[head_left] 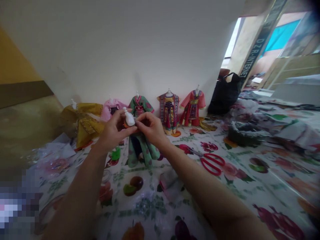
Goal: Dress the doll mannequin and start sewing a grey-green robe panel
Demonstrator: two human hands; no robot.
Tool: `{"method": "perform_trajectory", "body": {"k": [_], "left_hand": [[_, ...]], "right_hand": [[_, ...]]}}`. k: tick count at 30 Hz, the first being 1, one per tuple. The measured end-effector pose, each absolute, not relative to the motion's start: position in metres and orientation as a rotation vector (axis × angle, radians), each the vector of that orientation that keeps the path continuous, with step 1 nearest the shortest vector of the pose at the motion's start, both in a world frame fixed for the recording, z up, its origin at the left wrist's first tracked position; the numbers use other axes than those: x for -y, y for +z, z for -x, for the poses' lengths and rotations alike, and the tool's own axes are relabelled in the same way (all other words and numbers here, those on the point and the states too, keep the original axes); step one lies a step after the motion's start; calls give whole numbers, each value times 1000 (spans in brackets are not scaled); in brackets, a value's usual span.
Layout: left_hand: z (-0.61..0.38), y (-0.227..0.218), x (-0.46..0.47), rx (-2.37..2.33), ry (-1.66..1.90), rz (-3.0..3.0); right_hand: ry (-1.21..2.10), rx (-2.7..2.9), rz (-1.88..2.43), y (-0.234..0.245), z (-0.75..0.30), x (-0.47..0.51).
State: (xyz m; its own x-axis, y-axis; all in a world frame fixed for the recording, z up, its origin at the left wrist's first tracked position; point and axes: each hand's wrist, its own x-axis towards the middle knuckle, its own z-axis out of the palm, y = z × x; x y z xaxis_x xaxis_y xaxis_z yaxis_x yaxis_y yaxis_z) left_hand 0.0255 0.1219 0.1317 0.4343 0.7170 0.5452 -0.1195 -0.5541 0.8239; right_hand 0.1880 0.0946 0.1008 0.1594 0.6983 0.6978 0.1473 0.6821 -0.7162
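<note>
- White form [129, 119], small & torso-shaped w/ a knobbed top, is held up above a fruit-print cloth [240, 190].
- L hand [113, 128] has fingers + thumb clamped round it; R hand [150, 127] pinches its lower edge.
- Risk: form looks smooth, so a loose pinch could let it slip & drop onto the green dress [148, 152] just below.
- Risk: dressed stands are close behind; a knock from the hands could tip the pink dress [106, 108] or green dress.
- Risk: R forearm is near the scissors [212, 164]; a sideways sweep could nudge them.
- Hidden: form's underside, green dress's middle & part of pink dress, b/c hands block them.
- Unclear: tiny green bit [115, 154]; bottom-L corner is pixelated.
</note>
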Motion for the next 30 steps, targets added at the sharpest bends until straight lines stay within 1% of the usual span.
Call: {"method": "perform_trajectory", "body": {"k": [7, 15, 22, 30], "left_hand": [[-23, 141, -111, -527, 1229, -1749], [-21, 149, -103, -613, 1220, -1949], [-9, 156, -77, -804, 1226, -2036], [17, 137, -50, -977, 1380, -2178]], "right_hand": [[231, 1501, 837, 114, -186, -79], [29, 1623, 822, 122, -184, -67], [42, 1667, 788, 127, -178, -58], [204, 1734, 722, 124, -152, -40]]}}
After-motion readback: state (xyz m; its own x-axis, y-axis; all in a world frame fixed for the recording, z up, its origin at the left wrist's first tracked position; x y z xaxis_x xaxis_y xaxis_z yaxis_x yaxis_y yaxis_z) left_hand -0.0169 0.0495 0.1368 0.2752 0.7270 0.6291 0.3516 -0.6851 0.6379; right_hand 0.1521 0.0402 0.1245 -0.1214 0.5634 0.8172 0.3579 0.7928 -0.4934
